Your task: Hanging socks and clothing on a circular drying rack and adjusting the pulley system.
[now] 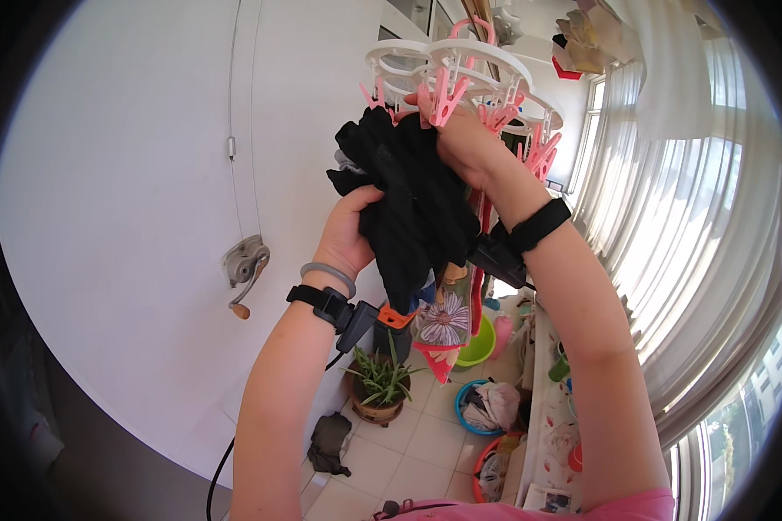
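Bunched black clothing (417,191) hangs in dark folds below a white round-framed drying hanger (495,61) fitted with pink clothespins. I cannot make out what kind of garment it is. My left hand (349,230) is closed on its left side, the thumb in front and the fingers hidden behind the cloth. Raised to the hanger, my right hand (465,143) has its fingers around a pink clothespin (446,100) at the cloth's top edge; its fingertips are partly covered. A bit of grey fabric (346,162) shows at the left of the bundle.
A flowered cloth (445,321) hangs behind the black clothing. Below are a potted plant (380,382), a green basin (478,347) and a blue basin of laundry (487,408). A hand crank (248,265) is on the left wall; sheer curtains (669,217) hang at right.
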Demonstrator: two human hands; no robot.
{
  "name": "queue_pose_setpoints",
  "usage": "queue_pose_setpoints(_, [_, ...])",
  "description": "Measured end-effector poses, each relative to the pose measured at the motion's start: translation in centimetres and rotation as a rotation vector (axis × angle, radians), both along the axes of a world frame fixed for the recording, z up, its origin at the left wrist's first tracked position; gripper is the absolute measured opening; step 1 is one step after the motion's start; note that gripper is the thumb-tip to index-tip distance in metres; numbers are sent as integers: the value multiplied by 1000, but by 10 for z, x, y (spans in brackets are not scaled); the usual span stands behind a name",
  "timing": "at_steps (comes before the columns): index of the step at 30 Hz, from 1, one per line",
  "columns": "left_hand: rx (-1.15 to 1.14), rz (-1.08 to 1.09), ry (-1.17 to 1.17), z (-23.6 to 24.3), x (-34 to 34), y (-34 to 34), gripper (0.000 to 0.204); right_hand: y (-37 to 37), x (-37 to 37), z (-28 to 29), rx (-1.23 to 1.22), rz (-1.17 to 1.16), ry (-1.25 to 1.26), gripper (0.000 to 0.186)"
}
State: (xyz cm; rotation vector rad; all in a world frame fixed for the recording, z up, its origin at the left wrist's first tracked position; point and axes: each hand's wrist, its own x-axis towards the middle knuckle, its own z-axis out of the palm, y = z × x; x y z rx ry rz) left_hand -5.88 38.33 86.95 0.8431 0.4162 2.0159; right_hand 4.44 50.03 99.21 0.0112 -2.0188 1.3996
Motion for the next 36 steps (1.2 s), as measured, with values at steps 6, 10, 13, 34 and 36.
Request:
queue_pose_setpoints(6, [-30,-84,47,1,32,7,29,3,2,-11,-80,186,-59,46])
queue_pose_setpoints(10, [-20,100,220,6,48,2,33,-2,21,1,-74,194,-82,49])
queue_pose_setpoints(13, [4,266,357,0,45,3,39,4,30,10,103,68,-106,49])
queue_pose_setpoints(34, [-229,966,926,-42,33,-2,33,-8,5,1,336,-210,-68,37])
queue_pose_setpoints(36, [-246,973,976,-48,30,-6,34,-16,6,0,336,-191,16,41])
